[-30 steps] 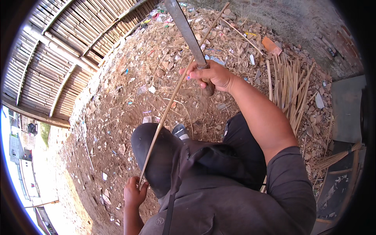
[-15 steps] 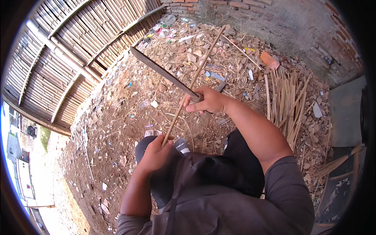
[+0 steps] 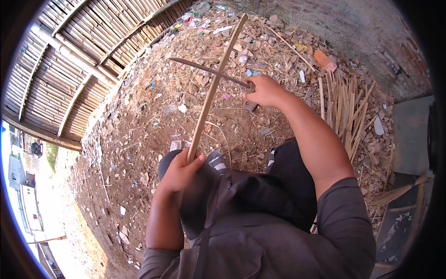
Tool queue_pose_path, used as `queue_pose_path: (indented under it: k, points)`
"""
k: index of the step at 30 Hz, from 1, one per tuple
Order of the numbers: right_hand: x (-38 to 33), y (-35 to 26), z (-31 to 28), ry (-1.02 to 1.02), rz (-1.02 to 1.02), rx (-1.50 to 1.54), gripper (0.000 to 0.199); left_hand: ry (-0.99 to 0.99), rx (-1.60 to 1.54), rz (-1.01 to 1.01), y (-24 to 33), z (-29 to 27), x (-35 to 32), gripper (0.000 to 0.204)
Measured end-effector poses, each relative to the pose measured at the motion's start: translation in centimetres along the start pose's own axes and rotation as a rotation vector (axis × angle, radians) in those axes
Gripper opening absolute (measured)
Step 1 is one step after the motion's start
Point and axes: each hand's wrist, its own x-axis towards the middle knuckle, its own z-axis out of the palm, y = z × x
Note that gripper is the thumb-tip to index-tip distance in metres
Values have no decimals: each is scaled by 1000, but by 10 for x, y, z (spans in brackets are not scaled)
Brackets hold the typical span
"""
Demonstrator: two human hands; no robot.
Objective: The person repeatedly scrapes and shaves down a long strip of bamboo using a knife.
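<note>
My left hand (image 3: pixel 180 171) grips the near end of a long bamboo strip (image 3: pixel 216 86), which slants up and away over the ground. My right hand (image 3: pixel 265 90) holds the handle of a long dark knife (image 3: pixel 204 70). Its blade points left and lies across the strip about halfway along it. My dark trousers and a sandalled foot (image 3: pixel 214 162) are just below the left hand.
A pile of split bamboo sticks (image 3: pixel 346 104) lies on the ground to the right. Littered dirt with chips, scraps and an orange brick piece (image 3: pixel 324 60) surrounds me. A bamboo slat wall (image 3: pixel 69 60) runs along the left. A grey slab (image 3: pixel 411 135) sits at far right.
The knife has swung down from upright to lie across the strip. My left hand slid up the strip from low at my side to above my knee.
</note>
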Motion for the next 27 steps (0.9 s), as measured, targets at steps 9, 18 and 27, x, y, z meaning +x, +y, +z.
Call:
queue_pose_path:
  k: [9,18,27]
  points:
    - [10,0,5,-105,87,35,36,55,198,44,-15,8,-2,27]
    - [-8,-39,7,-263,-141,-261,33,16,164,21,-3,5,-2,26]
    - [-7,-53,5,-130,-123,-293,31,2,199,10,-6,-2,-5,26]
